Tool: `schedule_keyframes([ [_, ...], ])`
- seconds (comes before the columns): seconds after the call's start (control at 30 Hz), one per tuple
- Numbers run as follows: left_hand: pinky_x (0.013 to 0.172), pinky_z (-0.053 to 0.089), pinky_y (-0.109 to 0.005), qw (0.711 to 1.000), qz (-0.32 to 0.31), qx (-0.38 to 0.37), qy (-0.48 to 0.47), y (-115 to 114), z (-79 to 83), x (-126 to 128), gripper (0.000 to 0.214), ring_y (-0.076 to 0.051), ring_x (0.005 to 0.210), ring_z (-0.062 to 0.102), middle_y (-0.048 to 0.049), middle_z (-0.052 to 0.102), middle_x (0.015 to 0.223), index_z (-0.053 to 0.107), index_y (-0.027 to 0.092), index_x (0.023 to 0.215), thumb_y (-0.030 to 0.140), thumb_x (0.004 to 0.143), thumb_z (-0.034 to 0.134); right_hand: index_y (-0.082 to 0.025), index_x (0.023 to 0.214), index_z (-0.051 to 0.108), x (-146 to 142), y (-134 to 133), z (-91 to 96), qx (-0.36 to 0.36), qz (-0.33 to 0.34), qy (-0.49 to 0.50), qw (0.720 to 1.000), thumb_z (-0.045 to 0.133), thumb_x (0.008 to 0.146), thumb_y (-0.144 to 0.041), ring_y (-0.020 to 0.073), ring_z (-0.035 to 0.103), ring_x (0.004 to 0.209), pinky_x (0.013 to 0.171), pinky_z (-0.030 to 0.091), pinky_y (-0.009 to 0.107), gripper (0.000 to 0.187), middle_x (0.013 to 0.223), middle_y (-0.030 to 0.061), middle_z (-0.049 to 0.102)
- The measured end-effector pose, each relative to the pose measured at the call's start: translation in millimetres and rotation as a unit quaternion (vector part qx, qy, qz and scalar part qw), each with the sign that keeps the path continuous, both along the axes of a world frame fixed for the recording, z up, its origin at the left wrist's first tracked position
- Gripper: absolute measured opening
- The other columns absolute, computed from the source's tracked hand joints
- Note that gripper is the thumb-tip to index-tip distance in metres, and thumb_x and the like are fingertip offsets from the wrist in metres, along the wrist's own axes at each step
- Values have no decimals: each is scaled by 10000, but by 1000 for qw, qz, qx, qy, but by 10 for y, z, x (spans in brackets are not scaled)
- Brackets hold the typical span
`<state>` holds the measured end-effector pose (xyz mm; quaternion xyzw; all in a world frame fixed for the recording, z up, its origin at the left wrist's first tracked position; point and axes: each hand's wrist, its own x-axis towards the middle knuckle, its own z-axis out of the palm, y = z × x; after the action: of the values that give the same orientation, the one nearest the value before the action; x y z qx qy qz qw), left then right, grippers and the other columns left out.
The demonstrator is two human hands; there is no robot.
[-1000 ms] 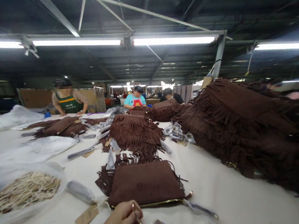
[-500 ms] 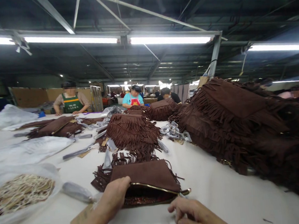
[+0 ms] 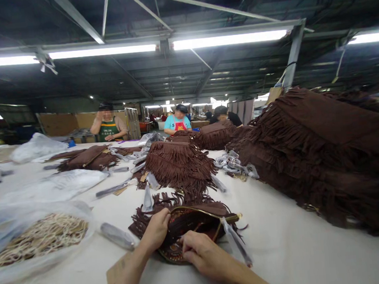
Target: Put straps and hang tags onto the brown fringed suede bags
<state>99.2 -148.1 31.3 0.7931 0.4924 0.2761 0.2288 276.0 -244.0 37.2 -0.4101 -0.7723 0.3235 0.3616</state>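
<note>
A dark brown fringed bag lies in front of me with its zipper undone and its mouth spread wide, showing a patterned lining. My left hand is closed on the left end of the opening. At the front rim, my right hand has its fingers curled over the edge into the lining; its fingertips are partly hidden. A plastic-wrapped strip hangs from the zipper's right end onto the table. Left of the bag lie another wrapped piece and a tan card tag, the tag partly behind my left forearm.
Fringed brown bags form a tall heap on the right. Beyond my bag sits another fringed bag. A clear plastic sack of corded tags stands left on the white table. Several co-workers are across the table.
The bag's mouth has opened wider. My right hand has moved from beside the zipper's right end to the front rim. The wrapped strip now hangs at the right, and the camera view has shifted.
</note>
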Motion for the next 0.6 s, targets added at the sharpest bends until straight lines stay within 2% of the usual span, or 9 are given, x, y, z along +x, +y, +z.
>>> schedule_keyframes([
  [0.1,724,426,-272,999,8,-30,-43,67,-38,-21,207,-187,765,544,1,552,725,448,228,689,277,857,337,-189,603,470,-113,170,-73,-110,-25,67,991,536,671,-102,145,460,707,676,335,258,129,694,-17,508],
  [0.17,745,429,-282,996,12,-45,-71,100,-54,-39,182,-192,774,544,3,555,723,469,225,690,275,829,363,-190,617,479,-156,232,-73,-156,-25,92,983,529,700,-170,125,419,615,599,320,246,99,632,-32,481],
  [0.3,753,432,-289,989,16,-75,-130,140,-71,-63,142,-197,779,538,8,553,715,491,220,679,267,777,400,-184,681,535,-218,271,-46,-202,-22,107,973,538,694,-271,100,347,514,511,272,227,89,562,-56,438],
  [0.43,781,442,-299,977,4,-95,-189,106,-56,-67,105,-195,786,539,14,564,714,516,212,710,259,746,429,-181,662,535,-254,286,-91,-220,-14,173,960,589,660,-346,92,370,514,509,275,223,174,587,-43,493],
  [0.53,834,455,-311,967,-27,-99,-231,30,-19,-85,179,-198,847,572,1,621,806,562,203,851,211,718,442,-172,656,555,-255,298,-135,-233,-16,208,950,621,644,-353,89,414,521,517,299,223,194,656,-17,568],
  [0.6,902,444,-328,961,-43,-99,-254,-17,18,-125,263,-205,958,587,-23,652,947,565,206,920,170,691,442,-166,656,561,-251,304,-147,-241,-18,213,947,630,639,-353,85,435,518,518,312,224,200,719,0,600],
])
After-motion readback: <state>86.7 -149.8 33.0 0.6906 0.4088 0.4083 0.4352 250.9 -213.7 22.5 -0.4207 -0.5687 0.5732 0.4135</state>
